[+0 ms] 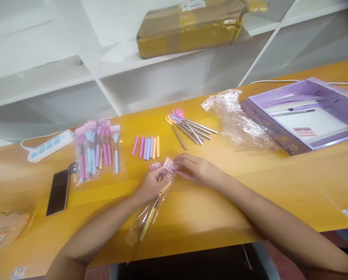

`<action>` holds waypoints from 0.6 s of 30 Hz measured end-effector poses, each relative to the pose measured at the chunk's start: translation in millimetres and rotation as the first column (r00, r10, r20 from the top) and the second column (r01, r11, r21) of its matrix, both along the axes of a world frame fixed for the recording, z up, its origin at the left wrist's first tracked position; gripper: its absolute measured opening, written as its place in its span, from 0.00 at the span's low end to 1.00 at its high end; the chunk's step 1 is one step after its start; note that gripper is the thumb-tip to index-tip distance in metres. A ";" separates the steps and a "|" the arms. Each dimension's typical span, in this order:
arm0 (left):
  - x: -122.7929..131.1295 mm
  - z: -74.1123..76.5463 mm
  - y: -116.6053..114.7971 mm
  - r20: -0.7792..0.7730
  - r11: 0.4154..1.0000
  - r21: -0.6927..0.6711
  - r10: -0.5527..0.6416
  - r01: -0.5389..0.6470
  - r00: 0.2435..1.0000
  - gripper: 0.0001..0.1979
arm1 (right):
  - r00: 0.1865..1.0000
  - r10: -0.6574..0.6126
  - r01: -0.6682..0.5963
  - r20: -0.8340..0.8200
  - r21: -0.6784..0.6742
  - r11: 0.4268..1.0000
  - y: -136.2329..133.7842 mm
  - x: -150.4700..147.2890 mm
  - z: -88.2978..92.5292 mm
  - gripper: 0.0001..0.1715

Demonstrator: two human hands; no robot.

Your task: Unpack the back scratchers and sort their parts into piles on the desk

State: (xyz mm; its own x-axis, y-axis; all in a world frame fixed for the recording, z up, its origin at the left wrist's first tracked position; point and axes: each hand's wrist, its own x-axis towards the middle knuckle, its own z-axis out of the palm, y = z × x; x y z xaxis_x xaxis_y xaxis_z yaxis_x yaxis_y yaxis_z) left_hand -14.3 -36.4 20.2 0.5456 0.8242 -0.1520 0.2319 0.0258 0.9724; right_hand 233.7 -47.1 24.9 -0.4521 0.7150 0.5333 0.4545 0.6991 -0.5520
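A clear plastic bag [135, 230] hangs from my left hand [153, 182], with a yellow-handled back scratcher [148, 223] inside, its claw end towards my fingers. My left hand is closed on the bag's top end. At that end is a small pink header card [169, 165], and the fingertips of my right hand [195, 168] pinch its right edge. Another pink card [155, 166] lies just behind my left hand. Beyond my hands is a row of pink, blue, purple and yellow handle tubes [148, 147]. Metal rods with coloured claw heads [188, 126] lie fanned behind them.
Bagged back scratchers [99, 151] lie at left, near a white power strip [51, 146] and a black phone [58, 190]. Crumpled clear bags [238, 120] lie beside a purple open box [287, 138] at right. A taped carton [191, 33] sits on the white shelf behind.
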 end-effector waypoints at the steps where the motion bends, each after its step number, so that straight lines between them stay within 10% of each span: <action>1: -0.6 -1.1 1.1 0.002 0.999 0.028 -0.015 0.015 1.000 0.17 | 1.000 -0.028 0.028 -0.004 0.008 1.000 -0.8 -2.0 -2.4 0.13; 14: 4.0 7.3 3.8 -0.107 0.970 0.190 -0.136 0.154 0.985 0.15 | 0.944 -0.306 0.283 -0.126 -0.171 0.944 -3.4 -14.5 -21.1 0.19; 18: 4.2 7.0 3.7 -0.098 0.973 0.178 -0.131 0.147 0.986 0.16 | 0.971 -0.237 0.237 0.027 0.020 0.971 -3.2 -8.4 -13.8 0.12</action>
State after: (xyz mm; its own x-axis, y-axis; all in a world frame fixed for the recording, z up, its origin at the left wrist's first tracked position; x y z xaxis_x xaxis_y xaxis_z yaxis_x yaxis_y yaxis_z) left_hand -10.1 -32.7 27.2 0.6484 0.7593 -0.0556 0.3028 -0.1902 0.9339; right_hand 225.3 -50.4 11.1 -0.2863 0.7948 0.5351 0.6237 0.5785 -0.5256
